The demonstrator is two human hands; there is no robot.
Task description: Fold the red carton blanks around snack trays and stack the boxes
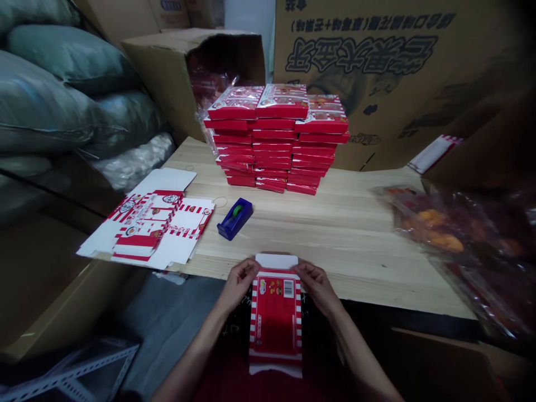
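A red box with white-striped edges [276, 321] is held in front of me, its printed side with a barcode facing up. The white end flap at its far end stands out over the table edge. My left hand [242, 283] pinches the box's far left corner, fingers closed. At the far right corner, my right hand [316, 283] grips it the same way. Beyond them on the table lies a blue tape dispenser [235, 219] with a green core. To the left rest several flat, unfolded cartons [144, 223] in the same red and white print.
Stacked red boxes [274, 137] stand at the back of the wooden table [355, 223]. Clear plastic bags of food [444, 229] lie at the right. Large cardboard boxes [368, 128] rise behind, and stuffed sacks [46, 106] are piled at the left.
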